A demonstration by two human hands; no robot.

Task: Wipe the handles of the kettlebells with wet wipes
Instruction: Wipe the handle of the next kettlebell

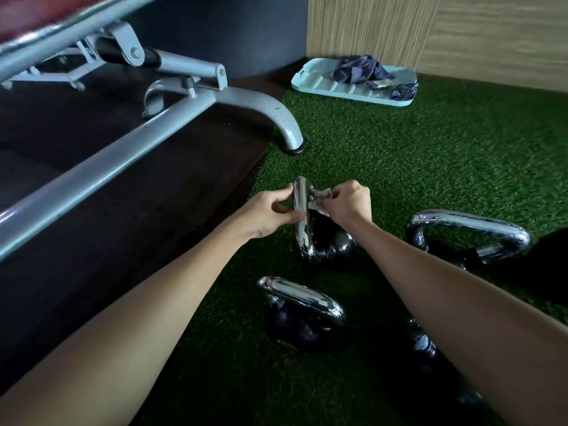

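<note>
Kettlebell handle [302, 232], centre frame, mid-wipe: left hand [270, 210] grips it, right hand [347, 204] pinches wet wipe [319, 202] against it; next, likely slide wipe along.

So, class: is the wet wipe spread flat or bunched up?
Bunched up: the wet wipe shows as crumpled white folds pinched in the right hand against the kettlebell handle.
</note>
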